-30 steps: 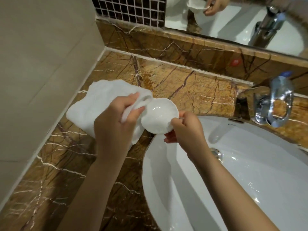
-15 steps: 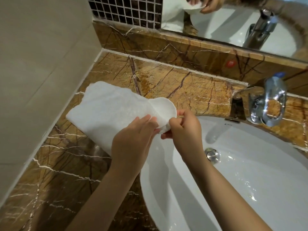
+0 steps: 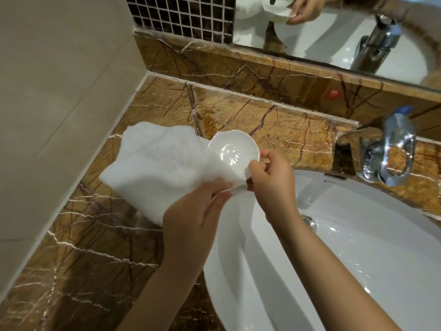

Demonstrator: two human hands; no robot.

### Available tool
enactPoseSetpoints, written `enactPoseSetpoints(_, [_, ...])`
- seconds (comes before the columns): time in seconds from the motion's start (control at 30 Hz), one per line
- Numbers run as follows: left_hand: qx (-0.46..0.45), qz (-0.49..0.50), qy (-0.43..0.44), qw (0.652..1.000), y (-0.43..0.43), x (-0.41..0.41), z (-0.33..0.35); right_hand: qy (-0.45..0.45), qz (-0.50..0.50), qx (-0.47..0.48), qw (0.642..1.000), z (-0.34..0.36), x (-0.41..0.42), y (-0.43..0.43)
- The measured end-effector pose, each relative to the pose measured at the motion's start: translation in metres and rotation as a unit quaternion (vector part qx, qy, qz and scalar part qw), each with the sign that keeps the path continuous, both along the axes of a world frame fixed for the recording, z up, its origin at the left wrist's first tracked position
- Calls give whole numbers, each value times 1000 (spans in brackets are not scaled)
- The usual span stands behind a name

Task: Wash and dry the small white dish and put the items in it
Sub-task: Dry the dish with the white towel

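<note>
Step in hand: drying, judged from the layout. The person holds the small white dish (image 3: 232, 154) against a white towel (image 3: 164, 168) above the marble counter (image 3: 95, 259), at the left rim of the basin (image 3: 358, 271).

Dish location: off the counter, tilted with its hollow toward the camera, its left and lower edge touching the towel.

Right hand (image 3: 270, 177): fingers curled, pinching the dish by its lower right rim, thumb on the inner face, the others behind it.

Left hand (image 3: 195, 211): fingertips pressed together on a fold of towel just below the dish. Whether they also press the rim through the cloth cannot be told.

Towel: soft, thick, bunched; its far part appears to rest on the counter.

Handling, dish: looks like glazed ceramic, so stiff, light, brittle. The glossy face shows highlights and is probably slick if damp. A drop onto marble or basin would likely chip it.

Where to hold: across the rim, thumb opposed to fingers; the wavy edge gives some purchase. Cloth between fingers and glaze should improve grip.

Surroundings: chrome tap (image 3: 391, 154) well to the right; mirror (image 3: 334, 27) reflects the hands.

Items for the dish: none in view.

Progress: about midway by judgement; filling not yet begun.
</note>
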State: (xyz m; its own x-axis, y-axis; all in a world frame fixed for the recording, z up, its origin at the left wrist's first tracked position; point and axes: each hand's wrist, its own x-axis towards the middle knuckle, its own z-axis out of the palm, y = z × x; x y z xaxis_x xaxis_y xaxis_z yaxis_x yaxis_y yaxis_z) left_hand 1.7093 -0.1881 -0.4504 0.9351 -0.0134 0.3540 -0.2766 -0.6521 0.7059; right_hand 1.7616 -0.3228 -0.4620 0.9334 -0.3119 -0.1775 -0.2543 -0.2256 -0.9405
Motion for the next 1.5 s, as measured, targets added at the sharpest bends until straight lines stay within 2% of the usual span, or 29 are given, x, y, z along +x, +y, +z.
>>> enactPoseSetpoints(0.1, [-65, 61, 34, 995, 10, 3, 2, -17, -25, 33, 999, 6, 6, -13])
enactPoseSetpoints(0.2, [-108, 79, 96, 986, 16, 17, 1, -59, -9, 38, 997, 22, 17, -29])
enactPoseSetpoints(0.3, [-215, 101, 202, 950, 10, 34, 6, -65, 72, 48, 994, 33, 23, -23])
enactPoseSetpoints(0.43, [-323, 134, 270, 897, 8, 50, 9, -39, 120, 20, 992, 31, 16, 3])
enactPoseSetpoints(0.57, [-316, 82, 270, 906, 14, 50, 11, -39, 132, 44, 989, 26, 12, 10])
enactPoseSetpoints(0.7, [-330, 135, 267, 895, 21, 54, 10, 25, 135, 220, 966, 18, 3, 10])
enactPoseSetpoints(0.73, [-330, 152, 261, 894, 20, 54, 11, 45, 123, 234, 963, 14, -3, 13])
enactPoseSetpoints(0.83, [-339, 207, 266, 878, 8, 50, 13, 39, 114, 155, 981, 2, -34, 32])
enactPoseSetpoints(0.9, [-367, 239, 286, 852, -1, 47, 15, 14, 165, 154, 974, -3, -52, 49])
enactPoseSetpoints(0.97, [-381, 229, 300, 844, -7, 46, 16, -5, 186, 164, 969, -7, -58, 63])
enactPoseSetpoints(1.07, [-450, 177, 309, 818, -12, 47, 18, -21, 119, 175, 977, -12, -55, 62])
enactPoseSetpoints(1.2, [-513, 143, 309, 788, -5, 49, 24, -12, 27, 245, 969, -14, -54, 49])
enactPoseSetpoints(1.23, [-525, 136, 297, 786, -1, 48, 27, -22, 3, 245, 969, -14, -53, 44])
enactPoseSetpoints(1.27, [-498, 127, 271, 814, 3, 45, 29, -34, -17, 229, 973, -12, -52, 39])
enactPoseSetpoints(1.3, [-417, 111, 248, 868, 8, 42, 28, -48, -33, 195, 979, -10, -50, 35])
enactPoseSetpoints(1.33, [-373, 133, 234, 888, 15, 41, 29, -65, -41, 149, 986, -7, -48, 30])
enactPoseSetpoints(1.37, [-349, 130, 228, 900, 24, 41, 31, -87, -36, 99, 991, -2, -45, 27])
enactPoseSetpoints(1.43, [-272, 105, 273, 917, 30, 41, 38, -153, 8, 0, 988, 10, -37, 26])
enactPoseSetpoints(1.5, [-201, 52, 319, 925, 35, 41, 42, -235, 76, -109, 963, 19, -29, 33])
